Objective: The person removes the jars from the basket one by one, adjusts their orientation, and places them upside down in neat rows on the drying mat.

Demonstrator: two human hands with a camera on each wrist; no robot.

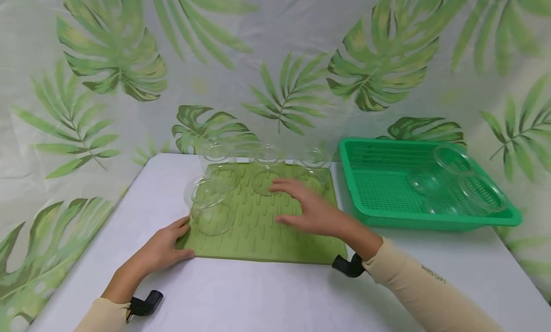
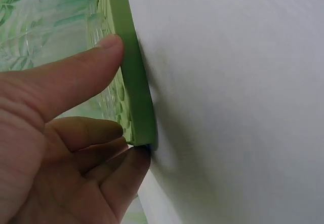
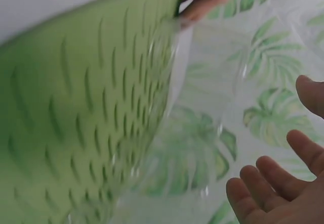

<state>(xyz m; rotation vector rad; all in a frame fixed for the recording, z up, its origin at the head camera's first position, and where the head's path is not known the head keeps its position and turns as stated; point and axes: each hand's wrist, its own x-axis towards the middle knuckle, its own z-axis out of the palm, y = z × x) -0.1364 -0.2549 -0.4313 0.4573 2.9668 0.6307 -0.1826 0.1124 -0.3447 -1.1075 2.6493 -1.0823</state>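
A green ridged drying mat (image 1: 262,231) lies on the white table. My left hand (image 1: 165,246) grips its front left corner, thumb (image 2: 96,69) on the front edge and other fingers around the left side. Clear cups stand on the mat: a front-left cup (image 1: 212,219) close to the left hand, and a back row with a left cup (image 1: 219,171), a middle cup (image 1: 266,171) and a right cup (image 1: 313,167). My right hand (image 1: 312,210) hovers over the mat's right half, fingers spread and holding nothing; it partly covers the back-row cups.
A green plastic basket (image 1: 357,198) stands right of the mat, with clear cups (image 1: 478,193) lying at its right end. Behind the table (image 1: 275,293) hangs a leaf-patterned cloth (image 1: 292,45). Black camera mounts (image 1: 146,303) sit on both wrists.
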